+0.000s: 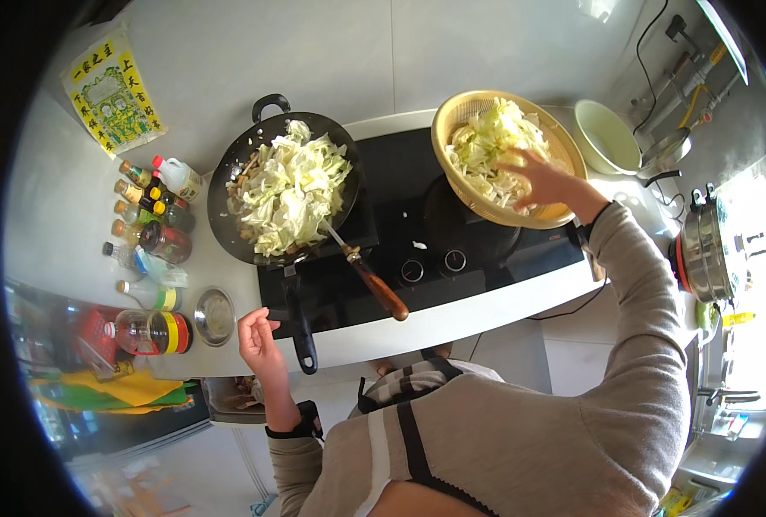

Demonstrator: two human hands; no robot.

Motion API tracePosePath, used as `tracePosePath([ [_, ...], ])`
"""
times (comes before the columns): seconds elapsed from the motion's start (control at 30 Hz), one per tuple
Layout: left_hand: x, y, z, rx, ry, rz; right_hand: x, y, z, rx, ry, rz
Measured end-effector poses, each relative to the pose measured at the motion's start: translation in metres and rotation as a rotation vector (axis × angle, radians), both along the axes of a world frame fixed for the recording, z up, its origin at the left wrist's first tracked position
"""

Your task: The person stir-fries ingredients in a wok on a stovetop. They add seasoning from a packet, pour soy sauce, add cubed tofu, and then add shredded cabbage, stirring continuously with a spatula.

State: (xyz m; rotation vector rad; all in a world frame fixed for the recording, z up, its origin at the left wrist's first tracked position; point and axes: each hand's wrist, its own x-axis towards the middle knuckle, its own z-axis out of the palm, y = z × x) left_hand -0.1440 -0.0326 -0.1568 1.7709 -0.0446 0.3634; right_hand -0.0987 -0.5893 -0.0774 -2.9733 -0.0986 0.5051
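My right hand reaches over a yellow plastic colander, its fingers spread at the chopped cabbage inside. No cabbage is visibly gripped. To the left, a black wok stands on the hob, heaped with cut cabbage above small browned pieces. A spatula with a wooden handle leans out of the wok towards the front right. Near the wok's long black handle, my left hand is raised with loosely bent fingers and holds nothing.
The colander sits over the right side of the black hob. A pale green bowl and a steel pot are at right. Sauce bottles, a metal bowl and an oil bottle line the left counter.
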Motion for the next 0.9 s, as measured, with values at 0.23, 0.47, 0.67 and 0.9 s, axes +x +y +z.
tracePosePath([
  [0.23, -0.013, -0.022, 0.0, 0.022, 0.005, 0.06, 0.02, -0.024, -0.042, -0.244, 0.14, 0.31],
  [0.47, -0.029, -0.027, 0.006, 0.074, -0.014, 0.162, 0.032, -0.034, -0.056, -0.165, 0.049, 0.361],
  [0.67, -0.039, -0.028, 0.005, 0.068, -0.007, 0.201, 0.034, -0.04, -0.064, 0.017, -0.041, 0.383],
  [0.9, -0.043, -0.028, 0.01, 0.056, -0.027, 0.181, 0.043, -0.039, -0.059, 0.184, 0.032, 0.239],
])
